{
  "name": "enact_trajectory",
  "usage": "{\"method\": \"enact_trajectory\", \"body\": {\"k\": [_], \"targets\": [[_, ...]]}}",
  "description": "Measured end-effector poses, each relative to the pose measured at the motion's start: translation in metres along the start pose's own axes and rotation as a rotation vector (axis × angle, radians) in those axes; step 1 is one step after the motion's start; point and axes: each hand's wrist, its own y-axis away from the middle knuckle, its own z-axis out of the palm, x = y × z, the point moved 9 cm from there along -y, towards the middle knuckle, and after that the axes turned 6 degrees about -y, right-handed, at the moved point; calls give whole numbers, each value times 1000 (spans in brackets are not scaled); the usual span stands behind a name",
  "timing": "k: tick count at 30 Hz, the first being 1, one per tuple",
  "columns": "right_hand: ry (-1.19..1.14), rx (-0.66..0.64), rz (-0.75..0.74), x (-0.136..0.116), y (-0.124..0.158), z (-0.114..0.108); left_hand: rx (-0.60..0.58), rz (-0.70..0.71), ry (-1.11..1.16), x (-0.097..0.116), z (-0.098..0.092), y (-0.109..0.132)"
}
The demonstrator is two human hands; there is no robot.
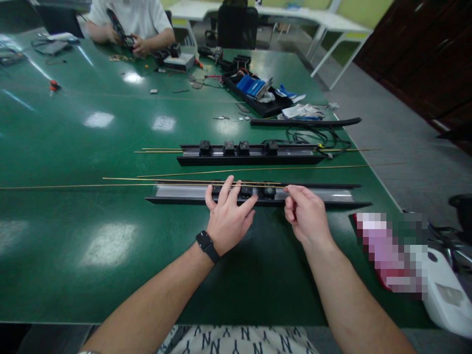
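Left hand (230,216) spreads open over a channel (184,191) holding black blocks (269,192); right hand (308,211) pinches a brass-coloured rod (262,186).

A glossy dark-green table (55,265) mirroring pale patches of light (108,243) stands on a grey floor (372,118), with a black office chair (236,28) before a long white desk (332,20), a yellow-green wall (363,14) behind, and dark reddish-brown panels (424,54) rightward.

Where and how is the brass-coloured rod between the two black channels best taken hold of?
Pinch the brass-coloured rod near its right end, probably from the right: it is thin, and that end seems to extend past the edge of the green table, leaving room above and below.
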Motion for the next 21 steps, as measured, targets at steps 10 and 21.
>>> {"method": "enact_trajectory", "body": {"k": [10, 21], "targets": [[3, -32, 28, 3, 0, 1, -3, 3, -10, 0, 2, 0], [-21, -113, 113, 13, 1, 9, -6, 5, -11, 0, 3, 0]]}}
